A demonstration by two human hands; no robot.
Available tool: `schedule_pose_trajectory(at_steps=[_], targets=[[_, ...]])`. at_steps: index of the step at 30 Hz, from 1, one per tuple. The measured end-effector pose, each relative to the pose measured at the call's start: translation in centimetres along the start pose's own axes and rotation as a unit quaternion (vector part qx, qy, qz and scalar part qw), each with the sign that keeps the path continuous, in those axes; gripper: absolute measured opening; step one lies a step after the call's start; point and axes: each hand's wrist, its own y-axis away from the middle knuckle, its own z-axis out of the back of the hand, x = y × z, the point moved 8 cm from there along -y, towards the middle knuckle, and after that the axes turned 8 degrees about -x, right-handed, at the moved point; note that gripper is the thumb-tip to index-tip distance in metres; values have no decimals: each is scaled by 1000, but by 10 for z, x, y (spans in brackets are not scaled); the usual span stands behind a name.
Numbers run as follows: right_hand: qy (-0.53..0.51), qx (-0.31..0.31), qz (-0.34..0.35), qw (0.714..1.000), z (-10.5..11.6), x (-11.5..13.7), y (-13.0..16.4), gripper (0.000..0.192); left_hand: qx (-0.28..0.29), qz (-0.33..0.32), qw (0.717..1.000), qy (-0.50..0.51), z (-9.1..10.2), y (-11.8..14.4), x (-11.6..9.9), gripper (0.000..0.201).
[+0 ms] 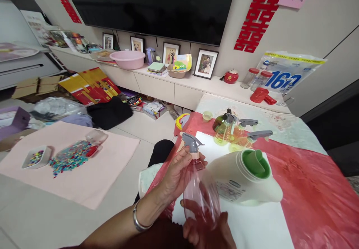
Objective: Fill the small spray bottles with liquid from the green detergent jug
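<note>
Spray bottle point(200, 196): clear glossy pink plastic; detergent jug point(244, 181): smooth white plastic; table cover point(314, 189): shiny red film.

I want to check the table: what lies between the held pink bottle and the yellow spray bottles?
In the head view, the white jug with green cap and bare white cloth.

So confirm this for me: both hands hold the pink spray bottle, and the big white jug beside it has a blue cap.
Not quite. The head view shows the left hand and right hand holding the pink spray bottle, but the white jug has a green cap, not blue.
</note>
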Motion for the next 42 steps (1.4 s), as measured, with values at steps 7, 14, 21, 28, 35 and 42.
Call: schedule_pose_trajectory(at_steps=[7, 14, 21, 28, 35, 42], targets=[[-48, -3, -6, 999, 10, -1, -7, 76, 11, -28, 1000, 7, 1, -1, -5, 39], [-22, 8, 33, 999, 13, -1, -7, 79, 27, -28, 999, 6, -5, -1, -6, 36], [-64, 14, -60, 996, 17, -10, -9, 91, 47, -34, 998, -5, -9, 4, -7, 37], [-47, -28, 75, 996, 23, 3, -6, 71, 36, -40, 998, -14, -3, -2, -2, 39], [-43, -50, -30, 997, 23, -14, -5, 95, 40, -22, 999, -16, -5, 5, -4, 38], [29, -120, 207, 970, 34, 20, 10, 72, 24, -32, 999, -32, -4, 11, -5, 40]])
